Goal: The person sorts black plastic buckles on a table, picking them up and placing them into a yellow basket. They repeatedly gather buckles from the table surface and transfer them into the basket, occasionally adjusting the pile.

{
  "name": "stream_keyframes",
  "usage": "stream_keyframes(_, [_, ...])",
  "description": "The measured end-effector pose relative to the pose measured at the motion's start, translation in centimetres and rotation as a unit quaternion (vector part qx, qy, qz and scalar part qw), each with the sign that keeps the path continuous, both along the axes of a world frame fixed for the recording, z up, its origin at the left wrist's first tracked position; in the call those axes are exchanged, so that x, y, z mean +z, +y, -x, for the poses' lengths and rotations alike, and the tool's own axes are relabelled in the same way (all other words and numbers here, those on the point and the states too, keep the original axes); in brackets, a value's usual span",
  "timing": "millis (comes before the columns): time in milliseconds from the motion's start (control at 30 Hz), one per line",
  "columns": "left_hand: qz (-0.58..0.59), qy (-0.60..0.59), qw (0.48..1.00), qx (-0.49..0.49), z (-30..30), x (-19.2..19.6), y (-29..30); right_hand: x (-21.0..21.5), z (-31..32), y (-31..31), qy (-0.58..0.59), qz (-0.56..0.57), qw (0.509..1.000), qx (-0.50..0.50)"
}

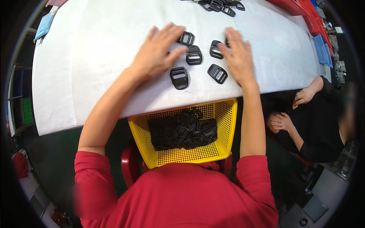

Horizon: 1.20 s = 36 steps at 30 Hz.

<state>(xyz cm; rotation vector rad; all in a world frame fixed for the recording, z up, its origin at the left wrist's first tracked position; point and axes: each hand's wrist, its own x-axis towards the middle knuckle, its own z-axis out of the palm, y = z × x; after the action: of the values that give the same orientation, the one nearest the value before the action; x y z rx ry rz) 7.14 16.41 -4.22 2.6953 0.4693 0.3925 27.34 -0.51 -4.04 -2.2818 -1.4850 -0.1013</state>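
Observation:
Several black plastic strap buckles (194, 55) lie on a white table (95, 45) between my two hands. My left hand (156, 52) rests flat with fingers spread, its fingertips at a buckle (186, 38). My right hand (238, 57) lies flat to the right of the group, fingers together, touching a buckle (216, 49). Two more buckles (180, 78) lie nearer the table's front edge. Neither hand grips anything. Below the table edge, a yellow mesh basket (227, 125) sits on my lap, holding a heap of black buckles (182, 131).
More black buckles (222, 5) lie in a pile at the table's far edge. Red trays (300, 9) and a blue tray (324, 49) stand at the far right. A person in black (323, 125) sits to my right with hands near the table edge.

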Motion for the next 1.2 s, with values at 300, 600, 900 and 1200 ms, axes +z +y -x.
stream_keyframes(300, [0.056,-0.067,0.993,-0.082,3.7,0.7,-6.8,1.1,8.6,-3.6,0.123,-0.056,0.978,0.159])
stream_keyframes(600, [0.281,-0.015,0.955,-0.090,6.3,6.7,-7.3,4.9,3.0,-5.6,0.255,-0.063,0.947,0.186])
stream_keyframes(900, [0.066,-0.023,0.975,-0.210,-6.6,1.2,-3.5,-2.8,-26.4,18.4,0.059,-0.112,0.992,0.019])
stream_keyframes(1200, [0.069,-0.007,0.976,-0.208,-6.2,0.7,-3.1,-0.7,-25.3,23.9,0.220,-0.009,0.957,0.188])
